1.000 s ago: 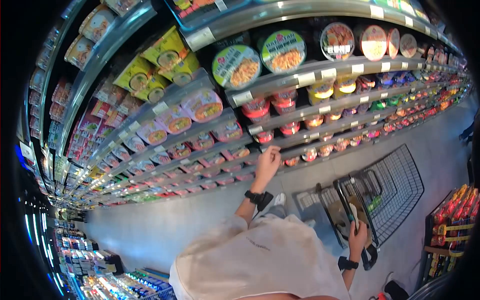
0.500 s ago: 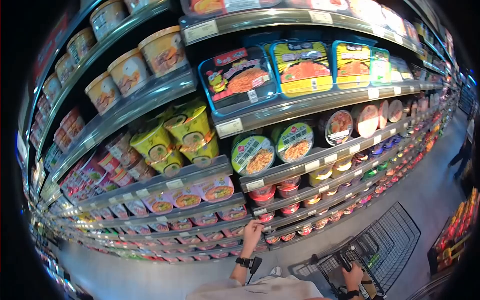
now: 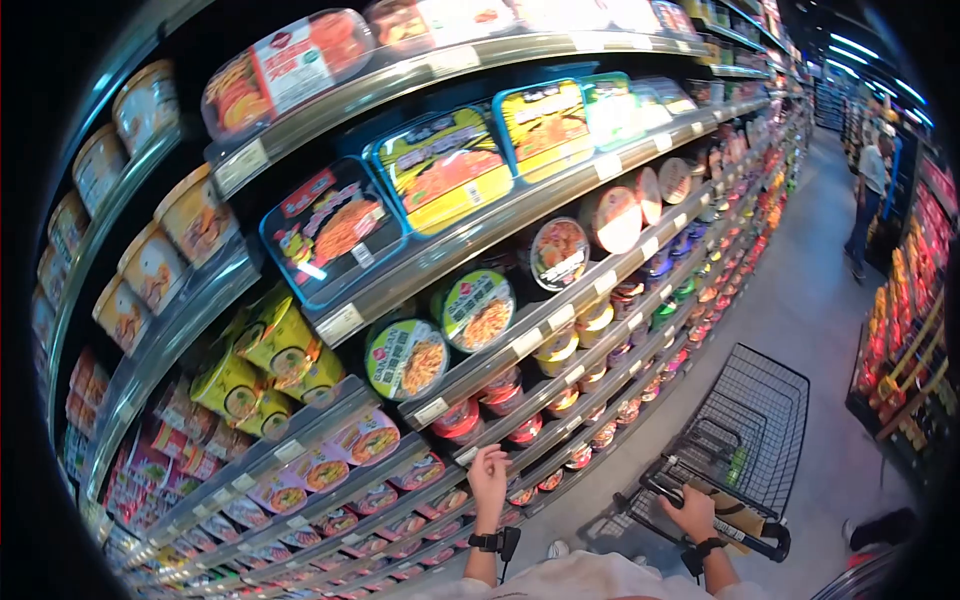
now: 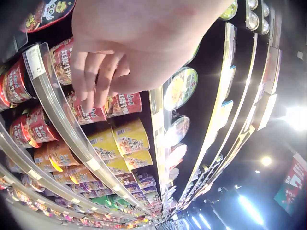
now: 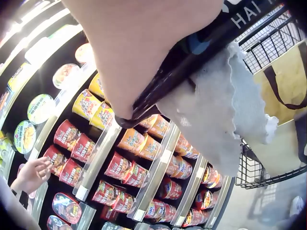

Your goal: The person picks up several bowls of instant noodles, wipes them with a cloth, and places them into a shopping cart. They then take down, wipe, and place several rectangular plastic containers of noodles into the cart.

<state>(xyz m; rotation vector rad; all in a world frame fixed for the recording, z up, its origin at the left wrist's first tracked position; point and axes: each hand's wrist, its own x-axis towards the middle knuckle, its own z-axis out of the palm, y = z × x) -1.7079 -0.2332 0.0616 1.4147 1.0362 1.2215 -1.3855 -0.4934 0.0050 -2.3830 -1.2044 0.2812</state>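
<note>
My left hand [image 3: 488, 482] is raised in front of the shelves, its fingers loosely bent and holding nothing. In the left wrist view its fingers overlap red instant noodle cups [image 4: 125, 104], with yellow cups [image 4: 132, 139] further along the same shelf. My right hand [image 3: 690, 514] grips the handle [image 5: 201, 60] of a black wire shopping cart [image 3: 755, 400]. Below that handle hangs a whitish, crumpled sheet-like thing [image 5: 206, 110], and a tan bag with dark straps [image 5: 283, 76] lies in the cart.
Above stand green-lidded noodle bowls [image 3: 408, 360] and blue-edged trays [image 3: 335, 230] of noodles. Yellow packs [image 3: 280, 350] and paper tubs [image 3: 155, 265] fill the shelves at left. Along the right runs a display of red packages [image 3: 905, 290]; a person [image 3: 868, 195] is down the aisle.
The head view has tilted up and then turned toward the aisle at right, bringing more of it into sight. My left hand stays raised by the shelves; the right stays at the cart handle.
</note>
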